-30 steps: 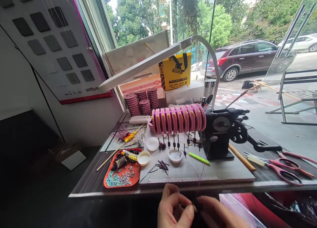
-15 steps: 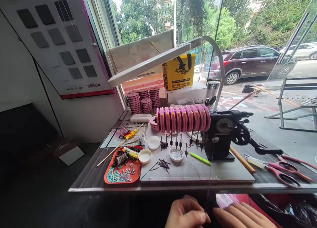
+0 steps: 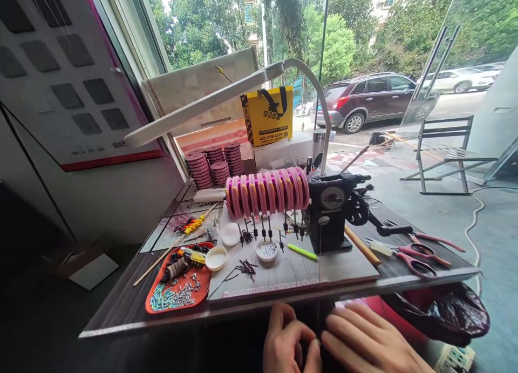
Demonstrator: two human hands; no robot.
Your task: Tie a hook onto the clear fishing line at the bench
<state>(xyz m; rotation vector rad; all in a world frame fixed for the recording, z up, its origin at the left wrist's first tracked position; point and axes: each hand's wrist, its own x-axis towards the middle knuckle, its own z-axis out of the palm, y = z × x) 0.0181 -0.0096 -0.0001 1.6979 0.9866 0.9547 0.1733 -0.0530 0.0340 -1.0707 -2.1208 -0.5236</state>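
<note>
My left hand (image 3: 288, 341) and my right hand (image 3: 366, 341) meet below the table's front edge, fingertips pinched together on a thin dark line (image 3: 319, 286). The line runs up from my fingers to the black winding machine (image 3: 328, 211) on the white board (image 3: 343, 268). A row of pink spools (image 3: 267, 192) is mounted on the machine's left side, with small weights hanging under it. What sits between my fingertips is too small to make out.
An orange tray (image 3: 157, 305) of small metal parts, two white dishes (image 3: 216, 258), a green-handled tool (image 3: 302, 251), pink scissors (image 3: 416, 254) and a wooden stick (image 3: 361, 244) lie on the table. A desk lamp (image 3: 210, 100) arches overhead. A black bag (image 3: 445, 313) hangs at the right.
The view has shifted so the table sits further left and the right corner and black bag show. My hands stay together at the front edge, pinching the line.
</note>
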